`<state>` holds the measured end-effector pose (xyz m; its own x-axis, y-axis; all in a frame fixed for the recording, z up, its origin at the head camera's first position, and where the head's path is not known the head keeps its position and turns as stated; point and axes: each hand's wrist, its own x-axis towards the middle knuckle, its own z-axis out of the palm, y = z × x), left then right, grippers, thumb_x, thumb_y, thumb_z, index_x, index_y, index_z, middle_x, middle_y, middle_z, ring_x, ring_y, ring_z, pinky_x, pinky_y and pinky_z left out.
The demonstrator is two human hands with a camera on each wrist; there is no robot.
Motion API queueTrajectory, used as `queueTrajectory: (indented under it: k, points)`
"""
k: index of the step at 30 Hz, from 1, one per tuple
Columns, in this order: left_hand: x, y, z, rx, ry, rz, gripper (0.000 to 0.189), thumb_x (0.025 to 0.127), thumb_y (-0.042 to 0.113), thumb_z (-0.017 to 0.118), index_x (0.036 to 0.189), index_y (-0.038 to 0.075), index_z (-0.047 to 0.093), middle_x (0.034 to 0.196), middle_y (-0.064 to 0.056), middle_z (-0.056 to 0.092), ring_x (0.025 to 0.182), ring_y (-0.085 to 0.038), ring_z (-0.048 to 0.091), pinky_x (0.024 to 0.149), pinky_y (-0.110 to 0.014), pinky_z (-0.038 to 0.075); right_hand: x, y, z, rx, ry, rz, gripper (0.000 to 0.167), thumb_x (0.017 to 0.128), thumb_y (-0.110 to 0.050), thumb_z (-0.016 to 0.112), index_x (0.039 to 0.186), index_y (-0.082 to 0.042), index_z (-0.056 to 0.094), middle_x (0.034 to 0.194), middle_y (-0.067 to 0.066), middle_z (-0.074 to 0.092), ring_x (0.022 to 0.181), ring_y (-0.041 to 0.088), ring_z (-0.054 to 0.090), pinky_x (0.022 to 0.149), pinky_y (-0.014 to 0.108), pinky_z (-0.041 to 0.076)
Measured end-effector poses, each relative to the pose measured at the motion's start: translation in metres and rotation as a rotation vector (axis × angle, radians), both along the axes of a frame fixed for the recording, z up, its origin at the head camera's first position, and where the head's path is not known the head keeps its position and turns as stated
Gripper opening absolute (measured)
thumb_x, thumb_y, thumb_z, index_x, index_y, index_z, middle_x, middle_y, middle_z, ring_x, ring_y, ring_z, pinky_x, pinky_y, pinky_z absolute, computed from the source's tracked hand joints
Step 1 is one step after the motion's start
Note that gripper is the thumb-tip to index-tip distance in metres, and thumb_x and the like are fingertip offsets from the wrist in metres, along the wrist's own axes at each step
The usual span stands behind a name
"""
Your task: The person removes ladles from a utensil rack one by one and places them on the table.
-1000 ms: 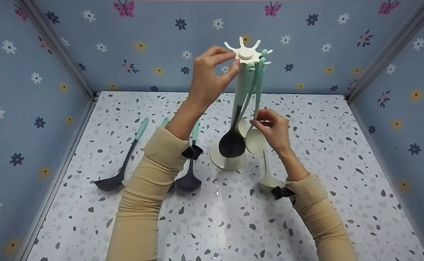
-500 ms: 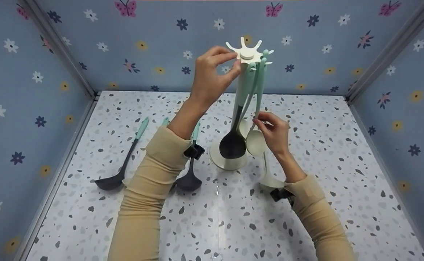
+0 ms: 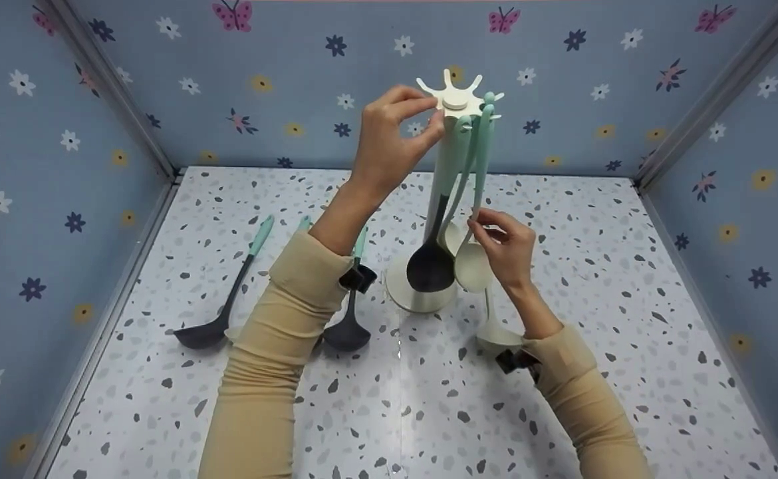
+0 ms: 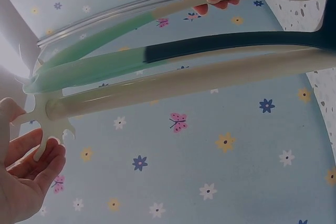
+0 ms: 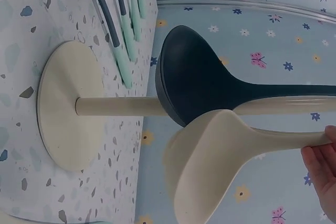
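Note:
A cream utensil stand (image 3: 422, 303) with a hooked top stands on the table. My left hand (image 3: 392, 143) pinches the edge of its top; in the left wrist view, thumb and fingertips grip one hook (image 4: 39, 153). My right hand (image 3: 509, 249) pinches the lower stem of a cream ladle (image 3: 474, 266), whose mint handle hangs from the stand's right side. Beside it hangs a black ladle (image 3: 431, 267) with a mint handle. Another cream utensil (image 3: 452, 236) hangs behind these two, largely hidden by them.
On the table, a black ladle (image 3: 206, 332) lies at the left and another black ladle (image 3: 347, 332) beside my left sleeve, which hides more utensils. Near my right wrist lies a cream ladle (image 3: 495, 332). Flower-patterned walls (image 3: 336, 93) enclose the back and sides.
My right hand has shifted slightly right and down with the cream ladle. The hanging black ladle has moved slightly right too. My left hand keeps its pinch on the stand's top.

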<state>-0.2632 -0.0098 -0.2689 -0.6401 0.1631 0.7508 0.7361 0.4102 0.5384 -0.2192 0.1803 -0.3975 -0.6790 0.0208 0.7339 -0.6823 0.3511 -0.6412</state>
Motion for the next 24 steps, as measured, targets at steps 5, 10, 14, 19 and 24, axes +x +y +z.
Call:
queueTrajectory:
  k: [5,10,14,19,24]
  points:
    - [0.0,0.001,0.0,0.009,0.0,-0.009,0.025,0.083,0.015,0.056,0.098,-0.003,0.067,0.09,-0.011,0.061,0.086,-0.017,0.056,0.078,-0.02,0.041,0.003,0.003,0.001,0.002,-0.006,-0.003,0.012,0.074,0.012,0.062,0.086,0.011,0.064,0.081,0.02,0.064,0.074,0.023,0.062,0.062,0.024,0.05]
    - [0.0,0.001,0.0,0.001,0.0,-0.01,0.026,0.084,0.016,0.056,0.098,-0.002,0.067,0.09,-0.011,0.061,0.087,-0.019,0.056,0.078,-0.02,0.041,0.006,0.007,0.003,-0.004,-0.016,-0.012,0.013,0.074,0.012,0.062,0.087,0.011,0.064,0.081,0.02,0.064,0.074,0.021,0.062,0.063,0.024,0.05]
    - [0.0,0.001,0.001,0.007,-0.005,-0.012,0.026,0.084,0.016,0.056,0.098,-0.002,0.067,0.09,-0.011,0.061,0.087,-0.018,0.056,0.078,-0.019,0.041,0.01,0.012,0.005,-0.003,-0.017,-0.02,0.013,0.074,0.012,0.063,0.087,0.012,0.064,0.08,0.019,0.064,0.073,0.021,0.062,0.062,0.023,0.05]
    - [0.0,0.0,0.001,0.015,-0.016,-0.016,0.026,0.083,0.015,0.056,0.099,-0.003,0.066,0.09,-0.011,0.06,0.086,-0.017,0.055,0.077,-0.019,0.041,0.015,0.022,0.007,0.005,-0.045,-0.029,0.013,0.075,0.011,0.063,0.088,0.012,0.064,0.08,0.019,0.064,0.073,0.02,0.062,0.062,0.022,0.05]
    - [0.0,0.0,0.0,0.006,-0.013,-0.015,0.026,0.083,0.015,0.056,0.1,-0.003,0.066,0.092,-0.012,0.06,0.087,-0.018,0.055,0.078,-0.019,0.041,0.019,0.038,0.005,0.021,-0.077,-0.062,0.012,0.075,0.01,0.063,0.087,0.012,0.064,0.08,0.02,0.064,0.073,0.02,0.062,0.062,0.021,0.05]
